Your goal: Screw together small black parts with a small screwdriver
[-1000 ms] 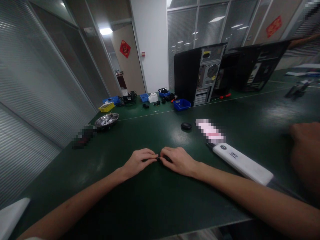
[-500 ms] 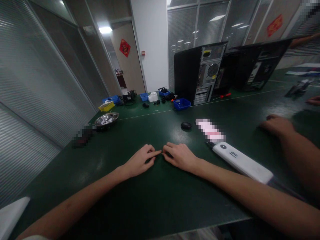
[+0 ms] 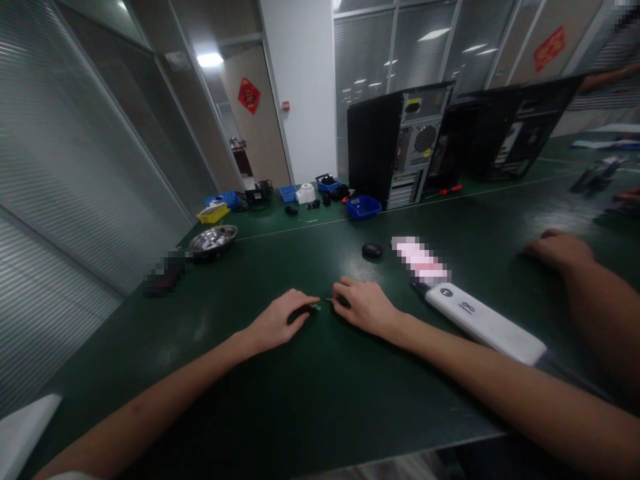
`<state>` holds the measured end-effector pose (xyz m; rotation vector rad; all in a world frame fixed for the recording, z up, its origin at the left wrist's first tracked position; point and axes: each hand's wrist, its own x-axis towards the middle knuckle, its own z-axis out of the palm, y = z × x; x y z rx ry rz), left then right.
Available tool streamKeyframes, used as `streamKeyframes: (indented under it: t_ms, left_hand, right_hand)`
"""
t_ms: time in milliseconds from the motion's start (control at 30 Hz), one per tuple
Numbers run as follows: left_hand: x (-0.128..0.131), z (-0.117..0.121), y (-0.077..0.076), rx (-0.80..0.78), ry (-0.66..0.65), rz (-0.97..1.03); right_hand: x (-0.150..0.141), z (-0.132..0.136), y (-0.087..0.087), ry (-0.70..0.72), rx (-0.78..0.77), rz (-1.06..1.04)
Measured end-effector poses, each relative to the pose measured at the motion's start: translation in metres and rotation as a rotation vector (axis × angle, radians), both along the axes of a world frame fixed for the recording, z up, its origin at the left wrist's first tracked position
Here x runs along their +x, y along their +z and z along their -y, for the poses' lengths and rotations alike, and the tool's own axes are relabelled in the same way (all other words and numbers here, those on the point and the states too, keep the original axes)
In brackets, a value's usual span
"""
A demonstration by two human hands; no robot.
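Note:
My left hand [image 3: 277, 322] rests on the green table with its thumb and index finger curved around a gap. At its fingertips is a small green piece [image 3: 316, 307] that looks like a circuit board; the grip on it is partly hidden. Facing it from the right, my right hand [image 3: 366, 305] is closed with the fingers bent down. A thin, light sliver [image 3: 329, 299] sticks out from its fingertips toward the green piece. A narrow space separates the two hands. Beyond my right hand lies a black computer mouse [image 3: 372, 251].
A white power strip-like bar [image 3: 487, 323] marked 18 lies right of my right arm. Another person's hand [image 3: 560, 250] rests farther right. Computer towers [image 3: 375, 153], a blue bin [image 3: 364, 207] and a metal bowl [image 3: 214, 240] stand toward the back.
My right hand has drawn slightly right, away from my left fingertips. The green piece and the thin sliver now show between the hands.

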<state>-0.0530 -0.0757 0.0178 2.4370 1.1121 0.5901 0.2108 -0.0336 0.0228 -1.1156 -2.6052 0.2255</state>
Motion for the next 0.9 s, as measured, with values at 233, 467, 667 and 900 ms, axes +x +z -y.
streamKeyframes:
  t_ms: [233, 467, 667, 900]
  left_hand:
    - [-0.002, -0.003, -0.002, 0.020, -0.085, -0.010]
    - [-0.028, -0.023, -0.010, 0.061, -0.041, -0.067]
    - [-0.136, -0.077, -0.025, 0.174, 0.483, -0.161]
    - [-0.251, -0.087, -0.023, 0.217, 0.962, -0.174]
  right_hand:
    - [-0.002, 0.000, -0.004, -0.005, 0.003, -0.029]
    - [-0.001, 0.000, -0.003, -0.013, -0.017, -0.046]
    - [0.000, -0.001, -0.004, 0.002, -0.039, -0.069]
    - [0.000, 0.000, -0.003, 0.007, -0.045, -0.072]
